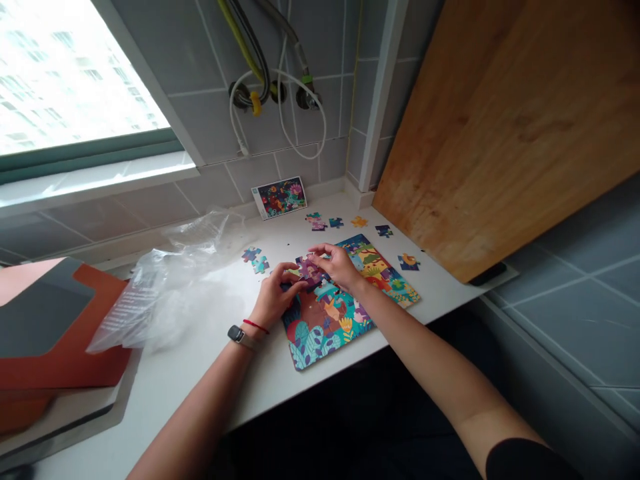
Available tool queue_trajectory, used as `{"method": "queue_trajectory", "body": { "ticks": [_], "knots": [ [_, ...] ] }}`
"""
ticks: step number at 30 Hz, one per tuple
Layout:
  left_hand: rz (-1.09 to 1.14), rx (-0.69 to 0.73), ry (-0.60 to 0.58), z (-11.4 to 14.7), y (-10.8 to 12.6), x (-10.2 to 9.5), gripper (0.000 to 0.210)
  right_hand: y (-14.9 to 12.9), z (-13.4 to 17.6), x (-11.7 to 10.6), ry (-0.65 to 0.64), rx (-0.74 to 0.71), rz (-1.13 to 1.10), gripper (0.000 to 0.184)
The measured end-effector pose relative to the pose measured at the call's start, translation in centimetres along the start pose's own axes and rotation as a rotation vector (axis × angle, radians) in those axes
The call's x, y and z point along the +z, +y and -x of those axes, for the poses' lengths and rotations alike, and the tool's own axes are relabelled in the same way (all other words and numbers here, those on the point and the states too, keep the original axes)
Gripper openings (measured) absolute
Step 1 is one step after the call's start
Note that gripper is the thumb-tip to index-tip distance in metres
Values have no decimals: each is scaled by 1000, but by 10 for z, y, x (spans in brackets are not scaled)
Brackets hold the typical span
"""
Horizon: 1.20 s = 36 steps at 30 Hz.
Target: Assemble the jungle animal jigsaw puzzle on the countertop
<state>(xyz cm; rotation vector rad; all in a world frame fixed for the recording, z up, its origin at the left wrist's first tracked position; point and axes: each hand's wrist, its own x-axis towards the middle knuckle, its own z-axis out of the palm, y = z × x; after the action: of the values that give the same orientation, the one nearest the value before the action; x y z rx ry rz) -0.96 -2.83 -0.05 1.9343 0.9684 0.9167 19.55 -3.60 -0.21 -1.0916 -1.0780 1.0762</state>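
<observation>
The puzzle (345,300) lay near the white counter's (210,373) near edge, open surface to its left. Both hands met at its far-left corner: the left hand (277,293) and right hand (337,265) curled, fingertips pinching a purple piece (310,270). Loose pieces (325,222) and a reference card (280,197), its writing unreadable, lay beyond.

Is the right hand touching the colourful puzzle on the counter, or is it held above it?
Touching. The head view shows the right hand resting on the puzzle, fingers pressed on a piece near its upper edge, with no gap visible.
</observation>
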Motion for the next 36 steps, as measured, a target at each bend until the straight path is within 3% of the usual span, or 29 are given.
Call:
{"method": "queue_trajectory", "body": {
  "ticks": [10, 18, 36],
  "knots": [
    [88, -80, 7, 4, 7, 4, 60, 4, 0, -1, -65, -98, 92, 38],
    [29, -42, 13, 4, 8, 5, 52, 5, 0, 0, -53, -142, 108, 35],
    [81, -67, -12, 4, 6, 7, 57, 7, 2, 4, -35, -197, 156, 30]
  ]
}}
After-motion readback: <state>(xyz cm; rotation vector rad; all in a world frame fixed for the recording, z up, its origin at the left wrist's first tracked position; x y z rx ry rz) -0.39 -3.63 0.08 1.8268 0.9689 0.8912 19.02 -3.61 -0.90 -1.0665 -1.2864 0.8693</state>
